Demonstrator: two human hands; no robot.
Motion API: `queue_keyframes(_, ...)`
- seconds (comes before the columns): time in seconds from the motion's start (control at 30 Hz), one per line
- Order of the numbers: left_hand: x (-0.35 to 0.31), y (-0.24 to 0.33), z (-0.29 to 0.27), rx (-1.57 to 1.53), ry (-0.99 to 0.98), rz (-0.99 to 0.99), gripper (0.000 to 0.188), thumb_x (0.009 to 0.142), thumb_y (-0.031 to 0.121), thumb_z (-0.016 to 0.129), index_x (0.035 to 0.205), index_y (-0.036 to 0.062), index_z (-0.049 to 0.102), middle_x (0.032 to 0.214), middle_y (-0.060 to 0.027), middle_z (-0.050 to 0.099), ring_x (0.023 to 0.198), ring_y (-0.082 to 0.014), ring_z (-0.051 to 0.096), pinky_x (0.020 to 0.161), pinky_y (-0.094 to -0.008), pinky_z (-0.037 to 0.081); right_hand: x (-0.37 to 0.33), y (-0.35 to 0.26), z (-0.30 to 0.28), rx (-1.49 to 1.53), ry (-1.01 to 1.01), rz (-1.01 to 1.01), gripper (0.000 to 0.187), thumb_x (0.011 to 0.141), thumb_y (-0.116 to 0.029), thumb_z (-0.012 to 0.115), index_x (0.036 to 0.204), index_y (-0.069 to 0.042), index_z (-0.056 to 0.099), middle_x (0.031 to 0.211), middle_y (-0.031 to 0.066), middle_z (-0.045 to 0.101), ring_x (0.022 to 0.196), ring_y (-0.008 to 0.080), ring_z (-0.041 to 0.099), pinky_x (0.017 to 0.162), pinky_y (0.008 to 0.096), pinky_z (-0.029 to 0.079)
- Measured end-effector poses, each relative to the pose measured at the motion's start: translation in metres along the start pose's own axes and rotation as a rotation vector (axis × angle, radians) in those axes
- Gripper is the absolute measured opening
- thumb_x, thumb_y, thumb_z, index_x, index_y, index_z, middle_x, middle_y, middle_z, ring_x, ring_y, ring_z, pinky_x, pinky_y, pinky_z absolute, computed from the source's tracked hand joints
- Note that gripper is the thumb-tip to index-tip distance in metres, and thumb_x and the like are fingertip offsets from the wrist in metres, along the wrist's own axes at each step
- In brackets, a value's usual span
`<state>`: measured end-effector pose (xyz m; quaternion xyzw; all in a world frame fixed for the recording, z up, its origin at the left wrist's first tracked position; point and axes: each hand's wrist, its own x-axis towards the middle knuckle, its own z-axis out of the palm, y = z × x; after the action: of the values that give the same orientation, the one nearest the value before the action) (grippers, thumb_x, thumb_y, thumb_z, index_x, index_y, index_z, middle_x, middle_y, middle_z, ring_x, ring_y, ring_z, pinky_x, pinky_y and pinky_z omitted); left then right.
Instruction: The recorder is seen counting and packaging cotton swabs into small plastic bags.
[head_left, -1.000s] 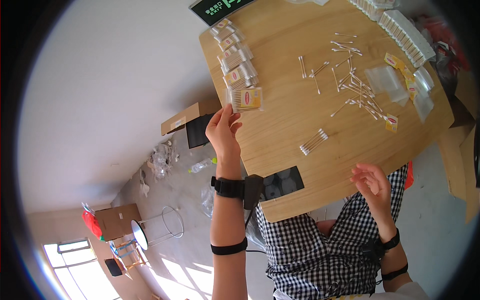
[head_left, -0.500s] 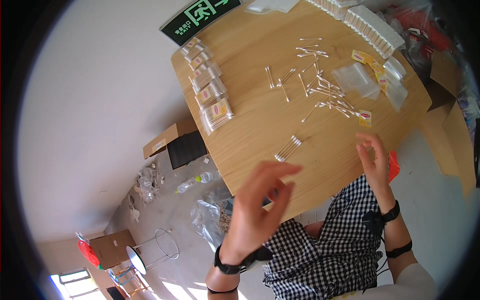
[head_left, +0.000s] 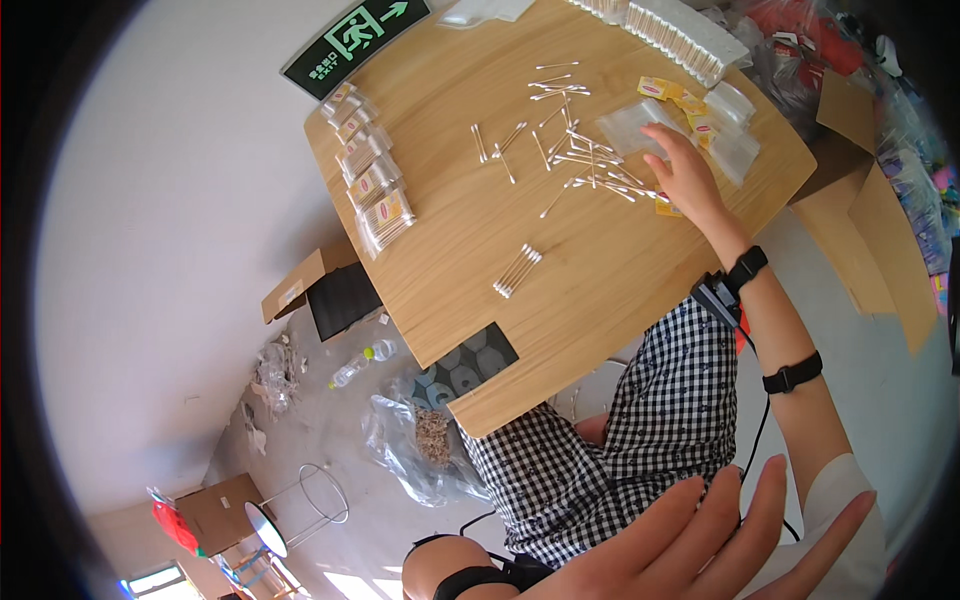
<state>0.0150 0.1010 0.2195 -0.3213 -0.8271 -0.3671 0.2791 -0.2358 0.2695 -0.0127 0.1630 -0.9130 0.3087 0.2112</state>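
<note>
My right hand (head_left: 690, 178) reaches over the table, fingers apart and holding nothing visible. Its fingertips are above a clear plastic bag (head_left: 618, 128), beside loose cotton swabs (head_left: 592, 158); I cannot tell whether they touch the bag. A yellow card (head_left: 666, 207) lies partly under that hand. Close to the camera at the bottom, my left hand (head_left: 690, 545) has its fingers spread and nothing in it. A small row of cotton swabs (head_left: 518, 270) lies side by side near the table's front. More yellow cards (head_left: 690, 104) and clear bags (head_left: 735, 150) lie to the right.
Several filled swab packets (head_left: 375, 185) overlap along the left edge of the table (head_left: 440, 300). Stacked swabs (head_left: 680, 45) stand at the far right edge. A cutout (head_left: 470, 365) notches the front edge. An open cardboard box (head_left: 850, 220) stands right; plastic bottles (head_left: 360, 365) lie on the floor.
My right hand has moved forward from the table's front edge to the clear bags. My left hand has drawn back from near the swab row toward the camera, fingers spreading. The view has shifted.
</note>
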Motion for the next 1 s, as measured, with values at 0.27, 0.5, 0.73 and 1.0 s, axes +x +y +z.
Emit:
queue_keyframes(0.27, -0.010, -0.002, -0.056, -0.108, -0.079, -0.092, 0.029, 0.080, 0.017, 0.064, 0.109, 0.0165, 0.063, 0.089, -0.0075, 0.066, 0.068, -0.0184, 0.063, 0.053, -0.0253, 0.049, 0.019, -0.002, 0.011, -0.178, -0.002, 0.069, 0.007, 0.079, -0.008, 0.062, 0.085, -0.008, 0.067, 0.086, 0.0091, 0.064, 0.083, 0.0269, 0.061, 0.072, 0.0348, 0.048)
queue_keyframes(0.5, -0.093, -0.034, -0.023, -0.271, -0.086, -0.493, 0.032, 0.080, -0.001, 0.058, 0.112, 0.0001, 0.056, 0.096, -0.0128, 0.063, 0.076, -0.0221, 0.063, 0.060, -0.0314, 0.051, 0.020, 0.023, -0.040, 0.766, 0.268, 0.435, 0.012, 0.089, -0.014, 0.057, 0.088, -0.002, 0.063, 0.096, 0.0087, 0.066, 0.094, 0.0177, 0.062, 0.079, 0.0272, 0.047)
queue_keyframes(0.73, -0.107, -0.048, 0.021, -0.813, 0.148, -1.207, 0.051, 0.083, -0.001, 0.062, 0.130, -0.0041, 0.042, 0.120, -0.0153, 0.055, 0.098, -0.0191, 0.060, 0.083, -0.0298, 0.048, -0.050, -0.104, -0.102, 1.632, -0.011, 0.724, 0.017, 0.091, -0.017, 0.055, 0.101, -0.003, 0.054, 0.104, 0.0131, 0.063, 0.098, 0.0204, 0.062, 0.080, 0.0292, 0.051)
queue_keyframes(1.0, -0.118, -0.052, 0.036, -0.862, 0.242, -1.170, 0.027, 0.082, 0.009, 0.069, 0.105, -0.0026, 0.062, 0.085, -0.0076, 0.065, 0.071, -0.0105, 0.060, 0.064, -0.0218, 0.048, -0.139, -0.179, -0.118, 1.640, -0.314, 0.804, 0.014, 0.090, -0.016, 0.057, 0.096, -0.003, 0.056, 0.096, 0.0104, 0.064, 0.085, 0.0156, 0.065, 0.064, 0.0249, 0.056)
